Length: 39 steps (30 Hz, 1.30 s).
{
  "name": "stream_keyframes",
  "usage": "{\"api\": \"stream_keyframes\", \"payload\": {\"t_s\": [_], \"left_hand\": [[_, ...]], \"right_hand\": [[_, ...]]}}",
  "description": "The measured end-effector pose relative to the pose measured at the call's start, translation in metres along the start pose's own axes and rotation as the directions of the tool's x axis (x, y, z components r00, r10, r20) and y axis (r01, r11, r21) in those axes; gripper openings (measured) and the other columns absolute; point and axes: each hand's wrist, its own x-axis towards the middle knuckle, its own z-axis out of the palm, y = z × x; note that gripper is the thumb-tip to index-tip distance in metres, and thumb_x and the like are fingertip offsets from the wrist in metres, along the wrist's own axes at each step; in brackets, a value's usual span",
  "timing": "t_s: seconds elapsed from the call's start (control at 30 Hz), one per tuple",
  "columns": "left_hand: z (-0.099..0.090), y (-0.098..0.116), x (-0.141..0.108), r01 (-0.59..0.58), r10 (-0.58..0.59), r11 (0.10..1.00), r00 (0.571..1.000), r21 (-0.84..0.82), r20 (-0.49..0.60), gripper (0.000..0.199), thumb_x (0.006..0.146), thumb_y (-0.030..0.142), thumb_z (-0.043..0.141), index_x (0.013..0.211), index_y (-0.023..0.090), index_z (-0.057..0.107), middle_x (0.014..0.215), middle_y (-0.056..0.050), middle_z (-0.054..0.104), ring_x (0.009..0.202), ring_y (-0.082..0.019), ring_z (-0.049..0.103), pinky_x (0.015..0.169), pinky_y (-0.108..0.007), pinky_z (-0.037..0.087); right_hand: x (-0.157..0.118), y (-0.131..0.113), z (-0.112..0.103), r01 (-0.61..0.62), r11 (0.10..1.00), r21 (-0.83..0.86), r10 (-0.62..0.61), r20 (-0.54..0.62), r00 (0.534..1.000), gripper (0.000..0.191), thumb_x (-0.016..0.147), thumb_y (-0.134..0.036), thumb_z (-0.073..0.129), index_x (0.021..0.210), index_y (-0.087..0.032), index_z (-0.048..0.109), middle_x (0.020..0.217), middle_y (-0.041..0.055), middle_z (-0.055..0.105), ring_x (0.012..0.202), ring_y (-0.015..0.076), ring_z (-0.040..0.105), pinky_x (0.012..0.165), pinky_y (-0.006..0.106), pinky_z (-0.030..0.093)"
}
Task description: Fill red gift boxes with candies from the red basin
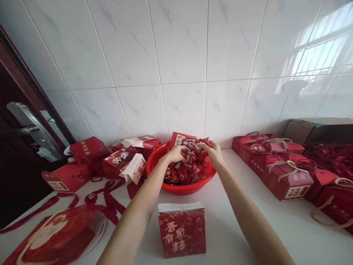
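A red plastic basin (pixel 187 189) full of small red wrapped candies (pixel 183 176) stands by the wall. Both my arms stretch into it. My left hand (pixel 177 154) is at the left of the heap with its fingers curled down among the wrappers; what they hold is hidden. On the right side, my right hand (pixel 213 151) pinches a red wrapped candy (pixel 203 142). Behind my left fingers, a red card box with panda pictures (pixel 179 139) leans at the basin's back. Between my forearms, a red paper gift box (pixel 182 233) stands upright, its white top flaps raised.
Several red gift boxes (pixel 121 162) pile up on the left, near dark red ribbons (pixel 106 200) and a larger red bag (pixel 66 232). On the right are rows of rope-handled boxes (pixel 288 180) and a cardboard carton (pixel 317 129). A tiled wall (pixel 182 55) closes the back.
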Motion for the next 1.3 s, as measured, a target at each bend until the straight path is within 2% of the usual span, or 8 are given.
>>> {"api": "stream_keyframes", "payload": {"t_s": [0.1, 0.27, 0.5, 0.73, 1.0, 1.3], "left_hand": [[-0.001, -0.001, 0.000, -0.013, 0.012, 1.000, 0.999, -0.019, -0.045, 0.063, 0.053, 0.004, 0.076, 0.114, 0.020, 0.074, 0.111, -0.008, 0.075, 0.102, -0.028, 0.068, 0.078, -0.030, 0.055], [-0.003, -0.004, 0.002, -0.091, 0.079, 0.992, 0.989, -0.093, -0.121, 0.060, 0.051, 0.003, 0.076, 0.109, 0.020, 0.076, 0.117, -0.008, 0.073, 0.104, -0.026, 0.066, 0.090, -0.032, 0.053], [-0.005, 0.000, -0.001, -0.087, 0.057, 0.944, 0.993, -0.317, -0.102, 0.060, 0.054, 0.002, 0.072, 0.111, 0.019, 0.075, 0.108, -0.009, 0.074, 0.107, -0.026, 0.066, 0.086, -0.034, 0.054], [-0.008, 0.009, -0.006, -0.147, 0.068, 0.911, 0.975, -0.386, -0.210, 0.051, 0.058, 0.004, 0.069, 0.107, 0.017, 0.073, 0.116, -0.010, 0.072, 0.117, -0.026, 0.062, 0.094, -0.036, 0.051], [-0.006, 0.010, -0.008, -0.170, 0.055, 0.856, 0.969, -0.489, -0.241, 0.049, 0.059, 0.006, 0.069, 0.107, 0.014, 0.068, 0.098, -0.007, 0.073, 0.098, -0.022, 0.067, 0.091, -0.035, 0.051], [-0.004, 0.009, -0.006, -0.183, 0.046, 0.782, 0.970, -0.595, -0.238, 0.045, 0.061, 0.008, 0.074, 0.105, 0.016, 0.067, 0.099, -0.006, 0.074, 0.099, -0.021, 0.068, 0.098, -0.038, 0.050]], "right_hand": [[0.000, 0.000, 0.001, -0.003, 1.000, 0.025, 0.003, -0.006, 1.000, 0.037, 0.055, -0.044, 0.082, 0.075, -0.019, 0.064, 0.069, 0.0012, 0.070, 0.067, 0.0202, 0.066, 0.063, 0.032, 0.054], [0.000, 0.001, 0.001, 0.019, 1.000, 0.012, -0.019, 0.001, 1.000, 0.032, 0.058, -0.042, 0.080, 0.073, -0.019, 0.065, 0.067, 0.0012, 0.069, 0.065, 0.0192, 0.065, 0.061, 0.031, 0.053], [-0.001, 0.001, 0.000, 0.015, 1.000, 0.007, -0.015, 0.009, 1.000, 0.034, 0.058, -0.043, 0.081, 0.075, -0.018, 0.065, 0.070, 0.0015, 0.070, 0.068, 0.0200, 0.066, 0.063, 0.032, 0.054], [-0.001, 0.000, 0.001, 0.005, 1.000, 0.027, -0.005, 0.008, 1.000, 0.038, 0.056, -0.045, 0.084, 0.075, -0.018, 0.065, 0.068, 0.0010, 0.069, 0.066, 0.0195, 0.066, 0.063, 0.032, 0.054], [-0.004, -0.002, 0.002, -0.027, 0.998, 0.065, 0.023, 0.066, 0.998, 0.040, 0.058, -0.048, 0.084, 0.078, -0.018, 0.067, 0.071, 0.0021, 0.071, 0.066, 0.0189, 0.067, 0.061, 0.031, 0.056], [-0.001, 0.000, 0.002, -0.085, 0.993, 0.083, 0.078, 0.083, 0.993, 0.041, 0.059, -0.050, 0.084, 0.081, -0.018, 0.072, 0.078, 0.0034, 0.075, 0.073, 0.0200, 0.071, 0.064, 0.028, 0.058]]}}
